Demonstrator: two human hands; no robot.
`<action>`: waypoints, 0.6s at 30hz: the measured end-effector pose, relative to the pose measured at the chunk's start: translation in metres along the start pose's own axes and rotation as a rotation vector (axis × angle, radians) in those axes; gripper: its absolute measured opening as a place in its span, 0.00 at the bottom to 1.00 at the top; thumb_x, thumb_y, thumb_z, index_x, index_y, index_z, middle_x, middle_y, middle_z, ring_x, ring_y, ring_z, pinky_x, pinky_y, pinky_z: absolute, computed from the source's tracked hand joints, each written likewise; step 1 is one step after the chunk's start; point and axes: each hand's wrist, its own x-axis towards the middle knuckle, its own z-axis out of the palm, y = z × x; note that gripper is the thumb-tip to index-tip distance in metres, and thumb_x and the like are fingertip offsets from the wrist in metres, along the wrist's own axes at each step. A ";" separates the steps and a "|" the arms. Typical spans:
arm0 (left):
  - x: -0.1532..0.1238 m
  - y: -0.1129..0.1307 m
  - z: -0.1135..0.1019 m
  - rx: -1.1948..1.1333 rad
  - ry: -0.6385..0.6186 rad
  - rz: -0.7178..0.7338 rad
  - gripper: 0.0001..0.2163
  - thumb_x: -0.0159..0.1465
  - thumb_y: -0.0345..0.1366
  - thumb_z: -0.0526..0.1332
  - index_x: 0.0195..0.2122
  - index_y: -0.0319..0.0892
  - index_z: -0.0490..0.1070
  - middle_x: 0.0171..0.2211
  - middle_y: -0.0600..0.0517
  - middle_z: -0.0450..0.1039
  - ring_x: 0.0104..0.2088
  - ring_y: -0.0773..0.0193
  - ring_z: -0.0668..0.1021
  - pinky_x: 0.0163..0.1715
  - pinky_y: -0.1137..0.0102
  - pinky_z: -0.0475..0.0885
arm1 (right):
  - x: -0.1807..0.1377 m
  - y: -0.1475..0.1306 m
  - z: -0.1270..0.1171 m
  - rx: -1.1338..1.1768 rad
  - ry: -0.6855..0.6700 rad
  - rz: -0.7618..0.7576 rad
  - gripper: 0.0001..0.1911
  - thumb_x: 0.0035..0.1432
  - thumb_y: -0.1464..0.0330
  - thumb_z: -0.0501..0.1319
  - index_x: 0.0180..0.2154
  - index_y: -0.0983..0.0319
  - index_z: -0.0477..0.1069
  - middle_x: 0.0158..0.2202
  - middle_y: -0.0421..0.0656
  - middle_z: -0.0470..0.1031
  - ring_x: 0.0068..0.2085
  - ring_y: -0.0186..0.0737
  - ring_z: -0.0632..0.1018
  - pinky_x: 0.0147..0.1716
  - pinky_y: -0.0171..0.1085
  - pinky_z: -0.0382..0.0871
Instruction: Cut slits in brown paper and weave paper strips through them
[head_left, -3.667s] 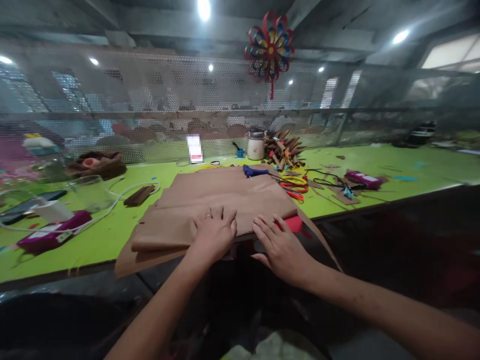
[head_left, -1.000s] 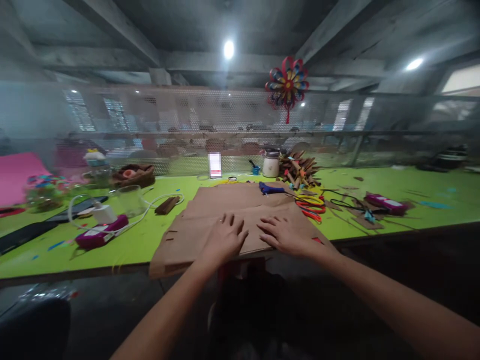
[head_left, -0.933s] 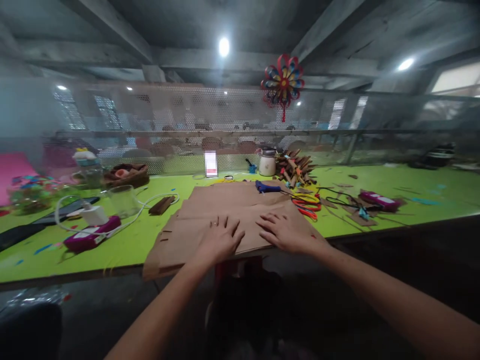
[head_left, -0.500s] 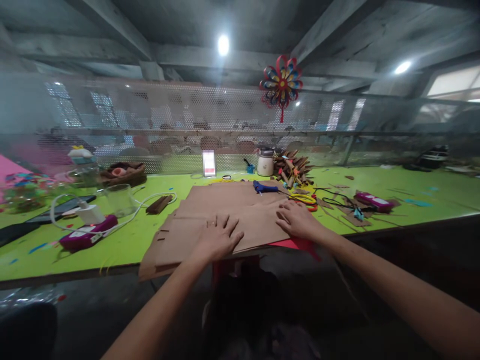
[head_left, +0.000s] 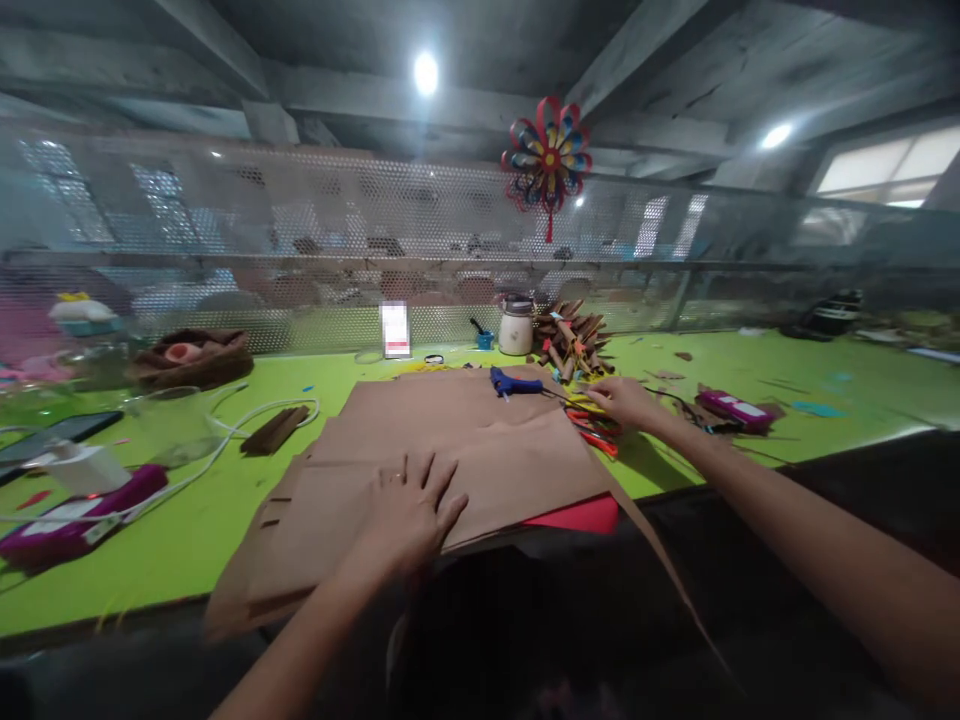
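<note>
A stack of brown paper sheets (head_left: 480, 440) lies on the green table (head_left: 187, 520) and hangs over its near edge. My left hand (head_left: 409, 510) lies flat on the stack near that edge, fingers spread, holding nothing. My right hand (head_left: 622, 402) is stretched out to the right, over a pile of red, orange and yellow scissors (head_left: 592, 425) beside the paper. Its fingers are curled downward onto the pile; whether they grip anything is not visible. A red sheet (head_left: 581, 515) peeks out from under the brown stack.
A blue glue gun (head_left: 514, 383) rests on the far edge of the paper. Behind it stand a white jar (head_left: 516, 327) and a heap of brown paper rolls (head_left: 570, 335). Purple cases (head_left: 731, 408) (head_left: 67, 520), a white charger with cable (head_left: 86, 465) and a glass (head_left: 172, 420) lie alongside. A mesh screen (head_left: 300, 230) backs the table.
My right hand left the brown paper and reached right and forward to the scissors pile. My left hand stayed flat on the stack. The camera view shifted slightly.
</note>
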 end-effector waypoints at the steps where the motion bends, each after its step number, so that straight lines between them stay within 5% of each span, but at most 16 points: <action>1: 0.000 -0.001 0.001 -0.002 0.002 -0.002 0.26 0.65 0.53 0.43 0.62 0.53 0.55 0.65 0.46 0.50 0.62 0.37 0.54 0.54 0.43 0.53 | 0.009 0.006 0.002 0.003 -0.023 -0.009 0.19 0.62 0.66 0.49 0.38 0.65 0.77 0.37 0.49 0.79 0.37 0.42 0.76 0.36 0.35 0.64; 11: 0.005 -0.004 0.005 -0.029 -0.049 -0.053 0.25 0.64 0.54 0.47 0.61 0.57 0.56 0.65 0.52 0.48 0.64 0.40 0.52 0.56 0.43 0.51 | 0.093 -0.019 0.035 0.029 -0.108 -0.151 0.13 0.55 0.70 0.54 0.31 0.65 0.77 0.29 0.47 0.77 0.32 0.40 0.74 0.32 0.33 0.61; 18: 0.009 -0.013 0.015 -0.037 -0.020 -0.037 0.24 0.62 0.52 0.49 0.60 0.60 0.57 0.64 0.55 0.52 0.64 0.44 0.52 0.57 0.43 0.51 | 0.021 0.006 0.022 0.069 -0.200 -0.150 0.14 0.59 0.63 0.53 0.34 0.61 0.76 0.32 0.44 0.77 0.32 0.39 0.73 0.32 0.33 0.62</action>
